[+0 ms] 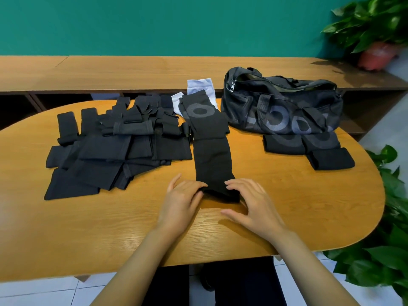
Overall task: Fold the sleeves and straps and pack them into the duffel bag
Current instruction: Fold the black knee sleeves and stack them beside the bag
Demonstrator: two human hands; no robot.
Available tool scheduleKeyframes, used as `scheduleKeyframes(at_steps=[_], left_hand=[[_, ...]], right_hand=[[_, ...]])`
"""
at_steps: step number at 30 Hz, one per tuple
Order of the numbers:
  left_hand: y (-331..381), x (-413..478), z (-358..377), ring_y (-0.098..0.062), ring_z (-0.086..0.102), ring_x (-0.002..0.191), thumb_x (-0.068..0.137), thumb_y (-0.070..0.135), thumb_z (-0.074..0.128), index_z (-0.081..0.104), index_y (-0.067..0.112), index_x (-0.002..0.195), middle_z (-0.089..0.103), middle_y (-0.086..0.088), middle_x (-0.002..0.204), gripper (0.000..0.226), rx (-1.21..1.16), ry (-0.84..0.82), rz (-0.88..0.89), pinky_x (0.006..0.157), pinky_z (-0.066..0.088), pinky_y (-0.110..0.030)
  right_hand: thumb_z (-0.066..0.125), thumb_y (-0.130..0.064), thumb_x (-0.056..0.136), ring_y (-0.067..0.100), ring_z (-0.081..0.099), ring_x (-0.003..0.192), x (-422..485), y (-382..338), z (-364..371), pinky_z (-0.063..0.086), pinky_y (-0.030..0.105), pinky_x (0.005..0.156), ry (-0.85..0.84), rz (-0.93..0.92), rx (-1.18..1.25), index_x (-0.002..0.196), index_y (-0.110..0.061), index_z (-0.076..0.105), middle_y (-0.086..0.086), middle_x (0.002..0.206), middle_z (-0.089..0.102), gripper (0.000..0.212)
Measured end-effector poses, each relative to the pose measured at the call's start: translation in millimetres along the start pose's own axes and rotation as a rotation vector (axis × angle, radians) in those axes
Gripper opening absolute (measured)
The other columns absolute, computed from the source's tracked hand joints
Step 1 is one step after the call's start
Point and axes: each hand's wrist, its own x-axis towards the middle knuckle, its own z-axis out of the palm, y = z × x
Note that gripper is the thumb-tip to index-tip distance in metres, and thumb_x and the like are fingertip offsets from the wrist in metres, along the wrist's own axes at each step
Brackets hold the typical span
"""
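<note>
Near end of sleeve [211, 155] in hands [182, 198] [251, 200]

Looks like an office or break-room kind of space tbh: plain teal wall [154, 23] across the top, low wooden shelf unit [132, 71] under it, rounded wood counter [88, 228], potted plants [375, 29] on the right, white tile floor [44, 292].
</note>
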Motion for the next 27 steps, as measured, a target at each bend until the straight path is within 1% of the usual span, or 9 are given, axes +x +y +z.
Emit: scheduleKeyframes(at_steps=[3, 7, 10, 15, 19, 21, 23, 25, 27], left_hand=[[1.6, -9.0, -0.7, 0.000, 0.061, 0.103, 0.095, 0.023, 0.054, 0.067, 0.024, 0.113, 0.069, 0.015, 0.107, 0.023, -0.098, 0.008, -0.113, 0.116, 0.027, -0.044], [1.3, -9.8, -4.5, -0.002, 0.060, 0.102, 0.094, 0.016, 0.060, 0.069, 0.025, 0.110, 0.066, 0.019, 0.103, 0.020, -0.276, -0.014, -0.220, 0.102, 0.045, -0.046], [1.8, -5.9, -4.5, -0.006, 0.060, 0.096, 0.093, 0.025, 0.059, 0.071, 0.024, 0.105, 0.067, 0.014, 0.097, 0.016, -0.315, -0.012, -0.246, 0.090, 0.049, -0.045], [1.9, -6.2, -3.0, 0.000, 0.053, 0.087, 0.086, 0.056, 0.048, 0.070, 0.025, 0.093, 0.061, 0.016, 0.082, 0.038, -0.208, 0.036, -0.251, 0.096, 0.038, -0.043], [1.5, -4.6, -1.0, -0.001, 0.056, 0.078, 0.086, 0.036, 0.067, 0.066, 0.031, 0.092, 0.059, 0.014, 0.069, 0.008, -0.181, 0.072, -0.268, 0.093, 0.040, -0.041], [1.3, -5.6, -0.2, -0.002, 0.058, 0.075, 0.086, 0.030, 0.071, 0.065, 0.030, 0.100, 0.060, 0.011, 0.066, 0.015, -0.183, 0.071, -0.283, 0.096, 0.040, -0.039], [3.0, -7.0, -1.6, -0.003, 0.058, 0.074, 0.086, 0.030, 0.070, 0.061, 0.031, 0.108, 0.060, 0.010, 0.066, 0.024, -0.195, 0.049, -0.299, 0.098, 0.034, -0.030], [4.5, -7.9, -3.0, -0.002, 0.055, 0.076, 0.086, 0.028, 0.071, 0.058, 0.032, 0.110, 0.057, 0.010, 0.067, 0.028, -0.193, 0.033, -0.296, 0.093, 0.030, -0.023], [7.0, -7.5, -5.3, -0.003, 0.050, 0.078, 0.085, 0.026, 0.072, 0.057, 0.032, 0.109, 0.051, 0.012, 0.071, 0.028, -0.156, 0.043, -0.258, 0.087, 0.032, -0.022]], right_hand=[[0.061, -0.049, 0.090, -0.005, 0.039, 0.123, -5.2, 1.9, 2.9, 0.035, 0.024, 0.104, 0.008, 0.032, -0.033, 0.132, -0.026, 0.053, -0.011, 0.130, 0.056, 0.049], [0.068, -0.015, 0.091, 0.006, 0.050, 0.116, -6.6, 7.9, 4.4, 0.040, 0.028, 0.097, 0.082, 0.049, -0.041, 0.119, -0.020, 0.066, -0.008, 0.118, 0.065, 0.029], [0.064, -0.016, 0.094, 0.007, 0.051, 0.111, -6.0, 9.1, 3.7, 0.041, 0.029, 0.093, 0.099, 0.078, -0.026, 0.112, -0.019, 0.069, -0.009, 0.110, 0.067, 0.020], [0.062, -0.020, 0.095, -0.003, 0.040, 0.089, -5.1, 8.3, 4.1, 0.038, 0.027, 0.080, 0.146, 0.162, 0.015, 0.108, -0.019, 0.068, -0.016, 0.093, 0.054, 0.014], [0.064, -0.026, 0.093, -0.002, 0.046, 0.087, -4.1, 6.7, 3.8, 0.031, 0.014, 0.091, 0.140, 0.230, 0.058, 0.128, -0.024, 0.056, -0.016, 0.083, 0.060, 0.036], [0.065, -0.028, 0.092, 0.000, 0.051, 0.086, -4.1, 6.6, 3.3, 0.027, 0.009, 0.093, 0.133, 0.243, 0.080, 0.130, -0.025, 0.052, -0.015, 0.080, 0.061, 0.040], [0.065, -0.028, 0.092, 0.003, 0.054, 0.086, -3.8, 6.6, 3.1, 0.027, 0.008, 0.093, 0.126, 0.253, 0.097, 0.131, -0.027, 0.051, -0.014, 0.078, 0.061, 0.041], [0.066, -0.027, 0.091, 0.004, 0.055, 0.084, -3.5, 6.2, 3.1, 0.028, 0.009, 0.092, 0.125, 0.255, 0.106, 0.130, -0.027, 0.051, -0.013, 0.076, 0.059, 0.041], [0.066, -0.025, 0.091, 0.003, 0.055, 0.082, -3.2, 5.6, 2.9, 0.030, 0.012, 0.091, 0.132, 0.259, 0.113, 0.130, -0.027, 0.051, -0.013, 0.074, 0.057, 0.041]])
